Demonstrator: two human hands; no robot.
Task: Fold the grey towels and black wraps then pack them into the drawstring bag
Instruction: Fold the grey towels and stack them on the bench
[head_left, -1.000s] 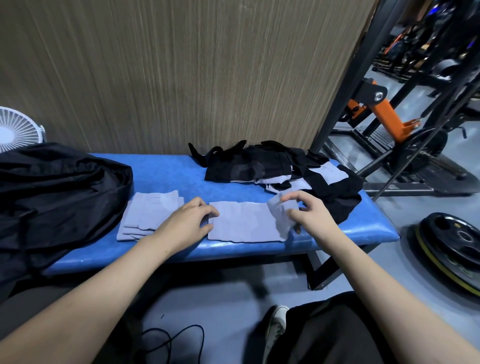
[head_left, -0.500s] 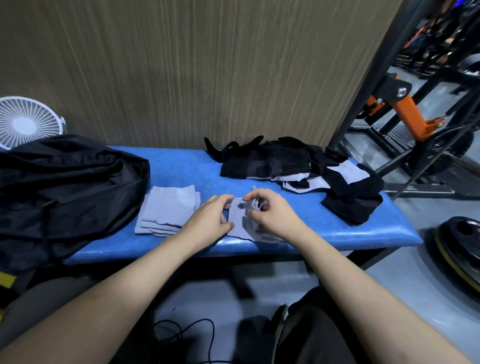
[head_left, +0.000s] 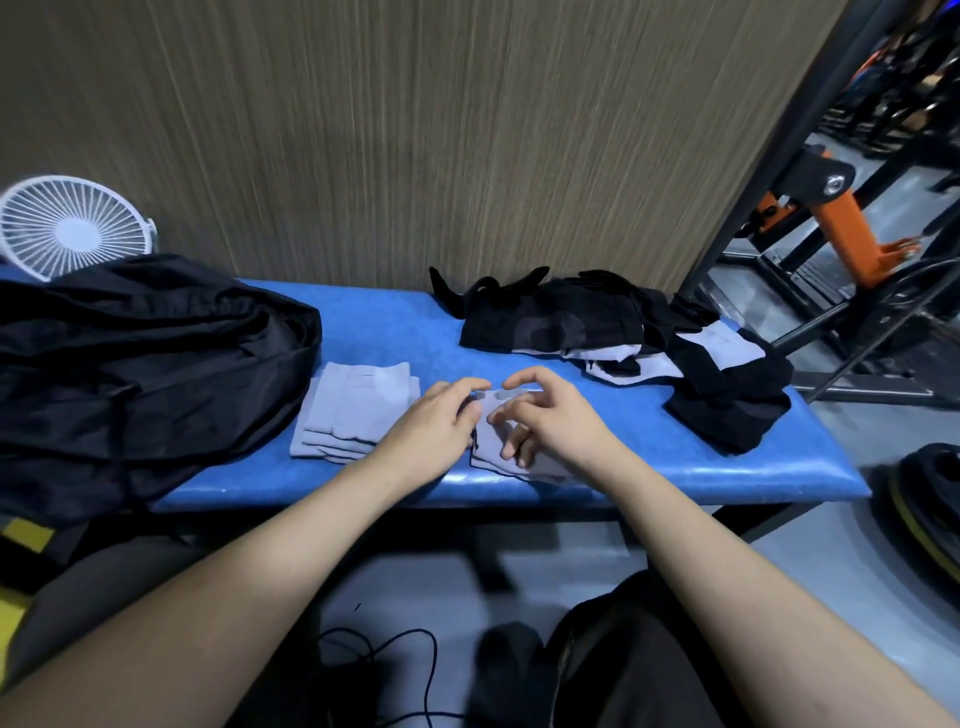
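Both my hands meet on a grey towel (head_left: 491, 452) at the bench (head_left: 727, 478) front: left hand (head_left: 434, 428) and right hand (head_left: 550, 421) pinch its top edge with curled fingers. Folded stack (head_left: 353, 415) lies left, beside the bag (head_left: 135, 374); black wraps (head_left: 597, 327) lie behind.

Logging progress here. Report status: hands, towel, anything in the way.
Left hand and right hand both on the small grey towel, folding it on the blue padded bench. Folded grey towel stack beside it. Nothing in the way.
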